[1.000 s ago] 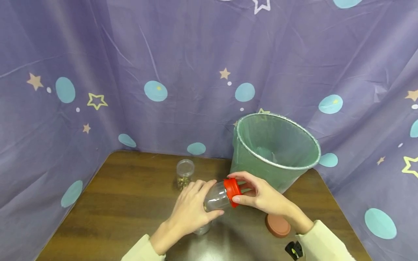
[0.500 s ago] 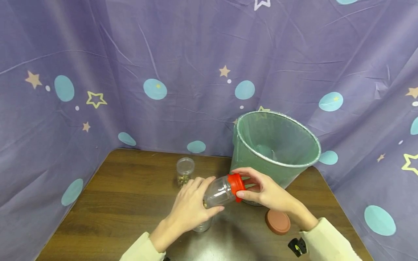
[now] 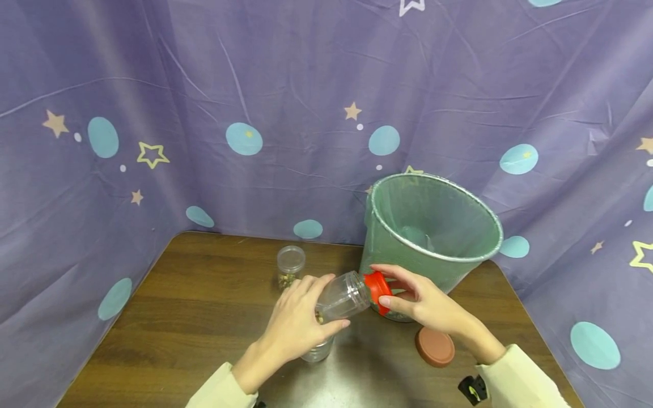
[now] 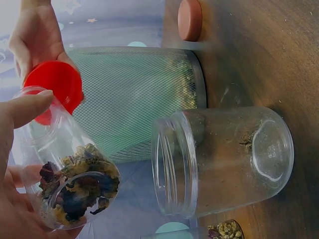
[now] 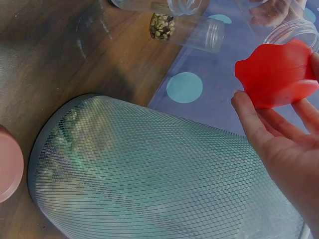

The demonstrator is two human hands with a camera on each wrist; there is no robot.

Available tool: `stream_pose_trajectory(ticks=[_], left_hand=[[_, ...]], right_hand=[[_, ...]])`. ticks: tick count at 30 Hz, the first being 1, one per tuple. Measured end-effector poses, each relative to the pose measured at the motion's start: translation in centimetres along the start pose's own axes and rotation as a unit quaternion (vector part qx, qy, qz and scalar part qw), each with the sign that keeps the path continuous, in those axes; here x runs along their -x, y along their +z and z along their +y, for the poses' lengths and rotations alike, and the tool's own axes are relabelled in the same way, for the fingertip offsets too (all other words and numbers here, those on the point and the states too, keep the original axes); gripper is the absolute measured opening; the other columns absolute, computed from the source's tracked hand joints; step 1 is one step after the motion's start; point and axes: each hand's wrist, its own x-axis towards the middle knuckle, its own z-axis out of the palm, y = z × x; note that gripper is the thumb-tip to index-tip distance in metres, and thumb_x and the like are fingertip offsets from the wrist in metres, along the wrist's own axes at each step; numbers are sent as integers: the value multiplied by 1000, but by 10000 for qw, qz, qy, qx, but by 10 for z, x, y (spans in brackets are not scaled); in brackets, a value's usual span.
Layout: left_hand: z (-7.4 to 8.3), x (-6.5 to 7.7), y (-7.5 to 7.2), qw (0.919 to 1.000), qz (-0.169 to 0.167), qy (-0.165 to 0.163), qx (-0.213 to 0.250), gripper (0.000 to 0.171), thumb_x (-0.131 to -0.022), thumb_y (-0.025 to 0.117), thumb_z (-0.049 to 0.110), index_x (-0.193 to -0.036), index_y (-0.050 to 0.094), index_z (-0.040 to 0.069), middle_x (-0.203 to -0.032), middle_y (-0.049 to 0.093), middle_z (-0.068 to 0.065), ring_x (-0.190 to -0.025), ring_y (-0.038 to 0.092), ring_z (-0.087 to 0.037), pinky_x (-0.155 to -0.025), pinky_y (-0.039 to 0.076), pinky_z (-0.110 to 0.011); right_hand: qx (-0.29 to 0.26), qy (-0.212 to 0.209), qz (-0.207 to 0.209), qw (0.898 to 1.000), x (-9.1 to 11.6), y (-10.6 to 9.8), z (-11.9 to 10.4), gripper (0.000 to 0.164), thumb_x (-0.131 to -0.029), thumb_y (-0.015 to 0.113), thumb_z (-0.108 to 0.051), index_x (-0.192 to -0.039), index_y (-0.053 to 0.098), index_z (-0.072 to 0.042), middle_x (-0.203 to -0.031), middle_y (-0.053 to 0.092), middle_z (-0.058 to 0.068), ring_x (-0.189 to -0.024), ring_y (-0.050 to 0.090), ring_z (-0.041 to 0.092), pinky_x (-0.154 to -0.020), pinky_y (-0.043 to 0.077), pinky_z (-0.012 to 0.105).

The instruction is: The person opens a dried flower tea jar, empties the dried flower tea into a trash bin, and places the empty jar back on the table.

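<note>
My left hand [image 3: 298,320] grips a clear jar [image 3: 343,297], tilted with its mouth up to the right. Dried flowers [image 4: 79,184] and dark pieces lie in its bottom in the left wrist view. My right hand [image 3: 428,303] pinches a soft red lid [image 3: 376,290] by its rim, just off the jar's mouth. Below my left hand a larger clear jar [image 4: 224,159] stands uncovered on the table, with a few crumbs at its bottom. Behind them is another clear jar [image 3: 291,262], partly filled with dried buds.
A green mesh bin [image 3: 400,243] with a pale rim stands at the back right, behind my right hand. Some contents show through the mesh near its base. A round brownish-pink lid [image 3: 435,345] lies on the wooden table [image 3: 168,317] at right. A patterned purple curtain [image 3: 285,85] encloses the table.
My right hand has moved to the right with the red lid, which has come off the jar's mouth. The left hand holds the jar in nearly the same place.
</note>
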Motion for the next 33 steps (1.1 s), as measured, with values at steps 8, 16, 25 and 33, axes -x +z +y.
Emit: stream_pose_trajectory(ticks=[8, 16, 25, 33], left_hand=[[-1, 0, -2, 10000, 10, 16, -15, 79, -70, 81, 54, -135, 56, 18, -111, 66, 1, -100, 62, -19, -84, 52, -38], [-1, -1, -3, 10000, 17, 25, -53, 79, -70, 80, 56, -136, 56, 19, -112, 66, 0, -101, 63, -20, -86, 52, -39], [-4, 0, -3, 10000, 58, 35, -18, 78, -70, 81, 55, -135, 57, 18, -111, 66, -1, -102, 63, -21, -87, 53, -41], [-3, -1, -3, 10000, 31, 46, -33, 79, -71, 80, 56, -136, 56, 18, -112, 66, -1, -102, 63, -21, -86, 52, -40]], right_hand=[[143, 185, -141, 9996, 3, 0, 5, 55, -96, 64, -23, -147, 45, -16, -133, 62, 7, -119, 62, 26, -94, 54, 25], [259, 314, -257, 9988, 6, 0, 12, 53, -96, 63, -26, -145, 47, -13, -127, 65, 8, -113, 64, 22, -88, 56, 25], [189, 391, -522, 9977, 13, 3, 26, 51, -96, 64, -24, -142, 50, -6, -119, 69, 10, -104, 68, 14, -84, 56, 25], [358, 578, -784, 9946, 19, 12, 46, 52, -95, 64, -26, -139, 51, -3, -110, 71, 9, -97, 67, 10, -79, 56, 24]])
